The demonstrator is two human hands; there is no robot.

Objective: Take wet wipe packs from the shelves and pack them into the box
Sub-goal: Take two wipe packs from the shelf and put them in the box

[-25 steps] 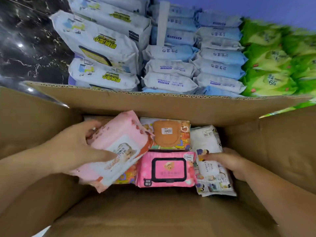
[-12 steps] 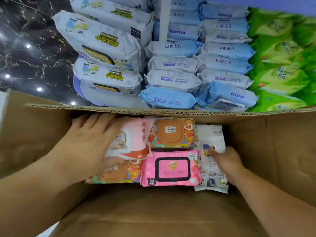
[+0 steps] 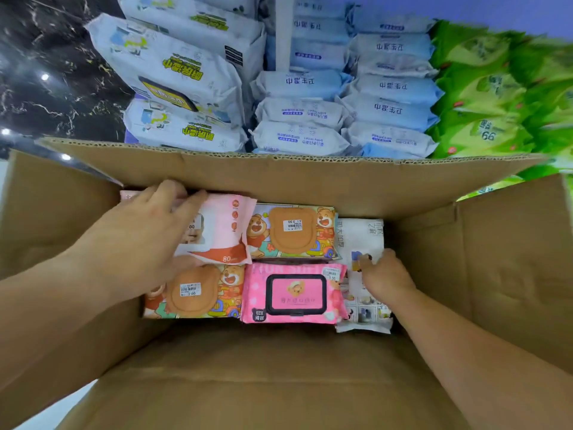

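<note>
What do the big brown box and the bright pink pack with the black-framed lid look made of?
Brown box: corrugated cardboard, matte; the fluted edge shows along its far flap. Bright pink pack: apparently soft glossy plastic film, crinkled at its sealed ends; its black-framed lid looks like rigid plastic.

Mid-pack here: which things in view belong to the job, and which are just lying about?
Job: cardboard box; light pink pack in left hand; far bear pack; near bear pack; hot pink pack; white pack under right hand; shelf packs.
Just there: black marble wall; white shelf post.
</note>
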